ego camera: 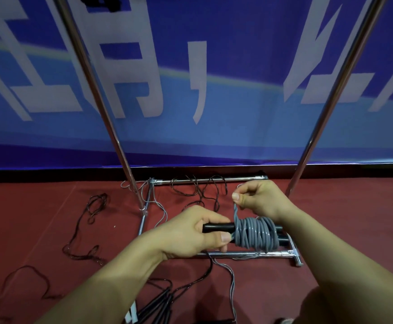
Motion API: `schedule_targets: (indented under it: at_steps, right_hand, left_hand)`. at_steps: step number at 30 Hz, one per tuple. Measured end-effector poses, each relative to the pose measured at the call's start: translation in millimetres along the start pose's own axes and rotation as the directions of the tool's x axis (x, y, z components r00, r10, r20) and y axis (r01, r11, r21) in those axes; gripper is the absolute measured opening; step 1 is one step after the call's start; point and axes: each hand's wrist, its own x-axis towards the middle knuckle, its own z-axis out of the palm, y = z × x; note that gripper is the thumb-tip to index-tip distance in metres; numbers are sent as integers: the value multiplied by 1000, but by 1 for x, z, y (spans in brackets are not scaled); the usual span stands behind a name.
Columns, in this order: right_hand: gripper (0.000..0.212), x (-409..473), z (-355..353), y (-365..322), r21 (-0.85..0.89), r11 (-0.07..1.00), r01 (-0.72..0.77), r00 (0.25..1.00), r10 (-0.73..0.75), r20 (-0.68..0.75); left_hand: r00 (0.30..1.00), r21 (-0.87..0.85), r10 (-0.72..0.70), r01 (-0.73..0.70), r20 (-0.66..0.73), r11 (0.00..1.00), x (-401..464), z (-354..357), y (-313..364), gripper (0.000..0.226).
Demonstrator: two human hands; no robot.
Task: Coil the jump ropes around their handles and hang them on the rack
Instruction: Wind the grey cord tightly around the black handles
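Around black handles (216,227), grey rope (256,235) coils thickly.

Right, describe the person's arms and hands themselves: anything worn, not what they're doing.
Both forearms are bare up to the frame edge, with no sleeves showing. The left hand and right hand wear no gloves, and no rings, watch or wristband are visible. The fingernails are short and unpainted.

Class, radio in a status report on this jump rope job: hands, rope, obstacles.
Left hand grips black handles. Right hand pinches grey rope end above coil. Loose ropes tangled across rack base.
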Motion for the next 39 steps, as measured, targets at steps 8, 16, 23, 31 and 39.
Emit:
schedule_targets:
  at_steps: [8, 16, 23, 31, 39]
  right_hand:
    - [28, 1, 8, 12, -59, 992, 114, 992, -117, -49]
    - [41, 5, 27, 17, -191, 981, 38, 999, -31, 38]
    - [40, 5, 33, 10, -248, 967, 59, 994, -34, 104]
    - [18, -3, 41, 8, -480, 871, 110, 976, -3, 217]
    - [10, -9, 39, 5, -412, 910, 50, 964, 65, 259]
  left_hand:
    - [982, -298, 56, -109, -183, 948, -4, -1, -6, 32]
    - [839, -460, -111, -176, -532, 870, 12, -5, -21, 19]
    - [681, -474, -261, -143, -684, 869, 26, -10, -33, 14]
    - [587, -398, -339, 32, -735, 917, 39, -11, -43, 9]
    - [541, -163, -236, 180, -807, 970, 48, -11, -48, 10]
